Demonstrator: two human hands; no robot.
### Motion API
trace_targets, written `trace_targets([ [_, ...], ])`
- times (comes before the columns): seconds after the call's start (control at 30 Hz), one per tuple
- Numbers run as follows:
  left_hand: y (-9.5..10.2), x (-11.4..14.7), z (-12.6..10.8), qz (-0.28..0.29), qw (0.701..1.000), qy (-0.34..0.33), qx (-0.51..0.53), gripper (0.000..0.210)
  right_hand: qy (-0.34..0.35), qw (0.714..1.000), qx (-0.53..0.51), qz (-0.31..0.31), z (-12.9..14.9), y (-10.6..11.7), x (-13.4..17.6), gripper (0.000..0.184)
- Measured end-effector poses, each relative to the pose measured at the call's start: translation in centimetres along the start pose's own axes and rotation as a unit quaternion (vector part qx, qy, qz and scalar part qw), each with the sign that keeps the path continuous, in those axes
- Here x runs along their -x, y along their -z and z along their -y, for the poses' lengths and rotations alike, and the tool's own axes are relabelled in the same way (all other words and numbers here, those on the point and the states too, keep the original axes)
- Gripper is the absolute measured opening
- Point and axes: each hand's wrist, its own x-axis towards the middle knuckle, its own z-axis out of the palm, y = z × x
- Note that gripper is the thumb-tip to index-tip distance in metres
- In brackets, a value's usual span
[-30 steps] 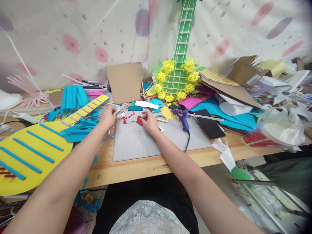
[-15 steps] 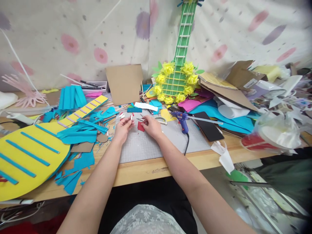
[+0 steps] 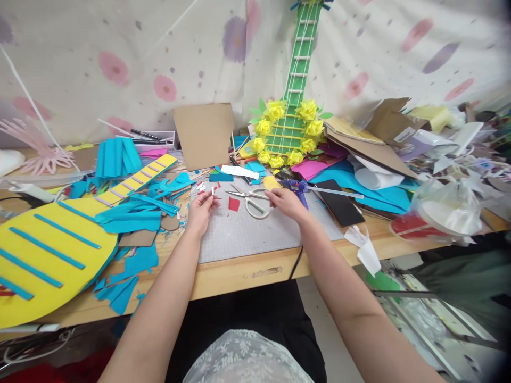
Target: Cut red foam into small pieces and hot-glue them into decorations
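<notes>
Between the thumb and fingers of my left hand (image 3: 202,210) a small white stick-like piece (image 3: 213,190) stands upright. My right hand (image 3: 285,202) is closed at the upper handle of a pair of scissors (image 3: 256,209). The scissors lie on the grey cutting mat (image 3: 235,234) with their handles apart and blades pointing left. A small red scrap (image 3: 233,204) rests on the mat below the blades. Tiny red and white bits are scattered by my left fingertips. Just behind my right hand is a blue glue gun (image 3: 302,196) with a clear stick.
A yellow guitar shape (image 3: 56,260) and blue scraps (image 3: 128,223) cover the left. A green guitar (image 3: 297,85) with yellow flowers stands behind. To the right lie a black phone (image 3: 340,205), paper piles and a bagged red-and-white tub (image 3: 435,218). The glue gun's cord hangs over the table edge.
My right hand has moved right, away from the red scrap to the scissors' handle and near the glue gun. The scissors' handles now show spread. My left hand stays nearly in place.
</notes>
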Motion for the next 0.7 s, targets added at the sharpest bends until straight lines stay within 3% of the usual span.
trace_targets([
  [0.1, -0.1, 0.1, -0.2, 0.003, 1.000, 0.006, -0.002, 0.026, -0.047, 0.995, 0.042, 0.075, -1.9, 3.0, 2.2, 0.046],
  [0.17, -0.1, 0.2, -0.2, 0.004, 1.000, 0.005, -0.006, 0.026, -0.098, 0.987, 0.118, 0.040, -3.3, 4.4, 3.0, 0.045],
  [0.23, -0.2, 0.2, -0.1, 0.003, 1.000, -0.002, -0.008, 0.025, -0.150, 0.972, 0.174, -0.041, -4.4, 5.0, 3.2, 0.043],
  [0.33, -0.2, 0.1, 0.0, -0.001, 1.000, -0.009, -0.004, 0.024, -0.153, 0.965, 0.171, -0.129, -5.6, 4.4, 2.2, 0.042],
  [0.47, -0.1, 0.0, 0.0, -0.001, 1.000, -0.003, 0.004, 0.020, -0.176, 0.970, 0.081, -0.144, -6.2, 2.3, 0.6, 0.039],
  [0.57, -0.1, 0.0, -0.2, 0.004, 1.000, 0.012, 0.013, 0.019, -0.209, 0.955, -0.060, -0.201, -6.4, 1.4, -0.2, 0.037],
  [0.7, -0.3, 0.1, -0.4, -0.005, 0.999, 0.017, 0.032, 0.020, -0.156, 0.923, -0.256, -0.242, -5.5, 1.7, -0.8, 0.035],
])
